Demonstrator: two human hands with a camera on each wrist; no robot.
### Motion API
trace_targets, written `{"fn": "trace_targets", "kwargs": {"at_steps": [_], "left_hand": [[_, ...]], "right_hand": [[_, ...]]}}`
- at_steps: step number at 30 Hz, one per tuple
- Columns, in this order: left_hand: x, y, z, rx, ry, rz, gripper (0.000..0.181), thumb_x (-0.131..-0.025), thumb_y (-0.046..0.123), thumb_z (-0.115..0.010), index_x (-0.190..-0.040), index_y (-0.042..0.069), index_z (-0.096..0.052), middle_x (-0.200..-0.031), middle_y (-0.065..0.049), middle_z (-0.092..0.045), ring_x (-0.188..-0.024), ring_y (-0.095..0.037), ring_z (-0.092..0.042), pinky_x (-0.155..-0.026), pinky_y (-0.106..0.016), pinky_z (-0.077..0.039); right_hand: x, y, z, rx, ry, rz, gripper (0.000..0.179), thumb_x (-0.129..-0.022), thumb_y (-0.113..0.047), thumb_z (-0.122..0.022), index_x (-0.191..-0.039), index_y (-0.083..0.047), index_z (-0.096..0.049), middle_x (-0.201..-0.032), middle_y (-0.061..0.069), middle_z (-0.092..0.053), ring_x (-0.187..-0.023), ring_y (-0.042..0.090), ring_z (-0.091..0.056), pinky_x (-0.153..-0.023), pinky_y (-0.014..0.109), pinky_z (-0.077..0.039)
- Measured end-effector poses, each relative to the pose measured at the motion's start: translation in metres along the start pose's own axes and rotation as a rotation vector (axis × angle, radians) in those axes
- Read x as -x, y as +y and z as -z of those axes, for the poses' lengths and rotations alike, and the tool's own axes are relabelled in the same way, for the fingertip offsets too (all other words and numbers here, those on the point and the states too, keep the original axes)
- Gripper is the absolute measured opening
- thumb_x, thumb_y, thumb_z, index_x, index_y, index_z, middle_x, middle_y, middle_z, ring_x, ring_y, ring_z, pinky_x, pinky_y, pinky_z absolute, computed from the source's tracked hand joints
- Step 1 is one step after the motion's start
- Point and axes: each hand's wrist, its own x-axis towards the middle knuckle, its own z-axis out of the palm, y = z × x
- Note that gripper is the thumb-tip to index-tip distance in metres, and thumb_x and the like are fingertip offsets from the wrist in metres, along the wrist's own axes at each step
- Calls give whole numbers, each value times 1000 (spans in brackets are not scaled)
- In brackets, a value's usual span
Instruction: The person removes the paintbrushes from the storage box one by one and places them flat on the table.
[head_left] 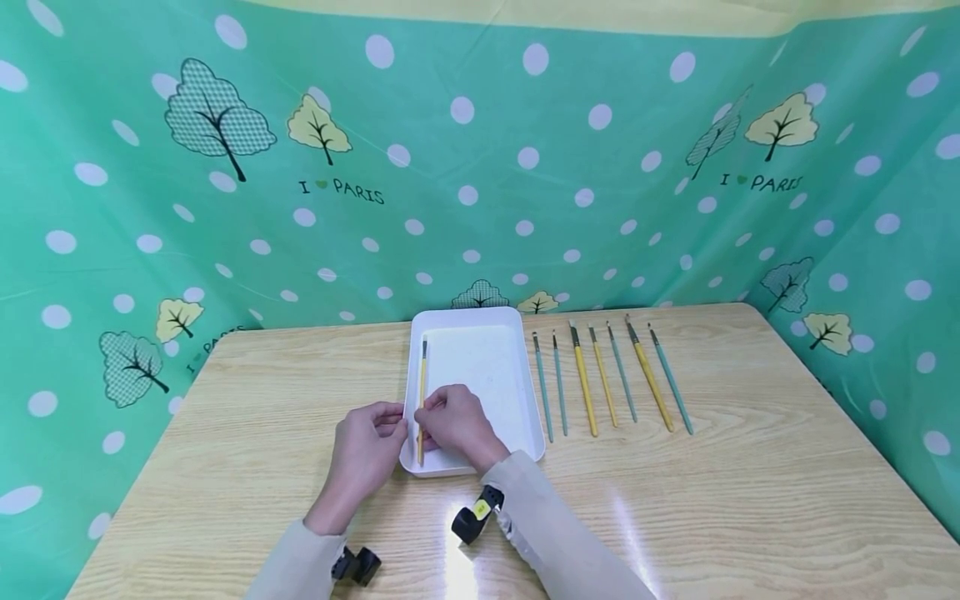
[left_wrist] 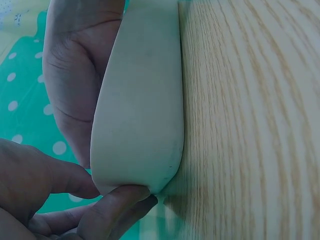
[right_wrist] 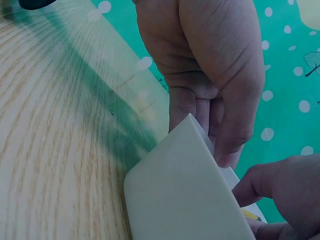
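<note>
A white tray lies on the table, and a yellow-handled paintbrush runs along its left side, bristles pointing away from me. With thumb and fingers, my left hand pinches the tray's near left edge; the left wrist view shows those fingers against the outer wall. My right hand reaches over the tray and pinches the brush's handle in its lower half. In the right wrist view the tray wall hides most of the brush, leaving a bit of yellow handle beside the right hand.
Right of the tray, several paintbrushes lie side by side, bristles away from me; one is a yellow brush, another a teal brush. A green dotted curtain hangs behind the wooden table. Each wrist carries a small black camera.
</note>
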Motion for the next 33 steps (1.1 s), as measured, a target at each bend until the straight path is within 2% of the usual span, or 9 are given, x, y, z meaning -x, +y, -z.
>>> {"fn": "trace_targets", "kwargs": {"at_steps": [11,23,33], "left_hand": [[0,0,1,-2,-1,6,23,-94,5,-65,-114,-3,-73,-103,-20,-77,-94,-26,-76,-75,-31,-64],[-1,0,0,-4,-8,23,25,-95,6,-63,-116,-4,-72,-106,-20,-77,-96,-27,-76,-77,-31,-64],[-1,-1,0,-15,-11,23,25,-95,6,-63,-116,-4,-71,-103,-18,-77,-94,-26,-76,-73,-29,-64]], "right_hand": [[1,0,6,-7,25,-14,7,-93,-13,-67,-93,-6,-67,-74,4,-67,-58,15,-70,-57,25,-60],[1,2,14,-10,9,1,6,-93,-12,-68,-92,-6,-68,-78,6,-68,-62,16,-70,-60,28,-62],[5,2,21,-10,7,13,7,-92,-12,-70,-92,-5,-67,-78,6,-68,-65,21,-72,-63,31,-63]]}}
